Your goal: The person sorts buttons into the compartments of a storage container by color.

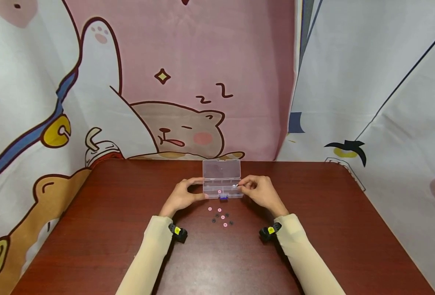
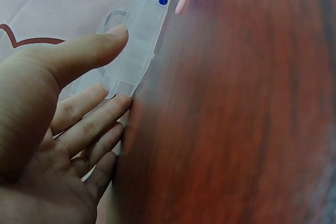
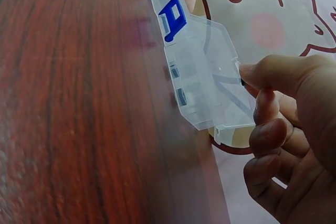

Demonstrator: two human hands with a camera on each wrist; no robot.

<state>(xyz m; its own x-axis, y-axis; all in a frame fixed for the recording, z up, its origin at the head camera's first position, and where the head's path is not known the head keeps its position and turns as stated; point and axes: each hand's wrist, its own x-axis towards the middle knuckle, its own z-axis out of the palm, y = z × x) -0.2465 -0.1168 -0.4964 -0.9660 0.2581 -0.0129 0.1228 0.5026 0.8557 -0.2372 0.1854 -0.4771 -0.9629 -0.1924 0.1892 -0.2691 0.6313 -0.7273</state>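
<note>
A clear plastic compartment box (image 1: 211, 189) stands on the table with its lid (image 1: 222, 169) raised at the back and a blue latch (image 1: 223, 198) in front. My left hand (image 1: 182, 197) holds the box's left end between thumb and fingers; in the left wrist view the thumb overlaps the box. My right hand (image 1: 260, 191) pinches a small black button (image 3: 242, 82) between thumb and index finger, over the box's right end. One pink button (image 1: 219, 191) shows in the box, and dark pieces (image 3: 181, 96) show through its front wall in the right wrist view.
In front of the box, several pink buttons (image 1: 223, 217) and black buttons (image 1: 214, 220) lie scattered on the brown table (image 1: 217, 262). A printed cloth (image 1: 247, 82) hangs behind the table's back edge.
</note>
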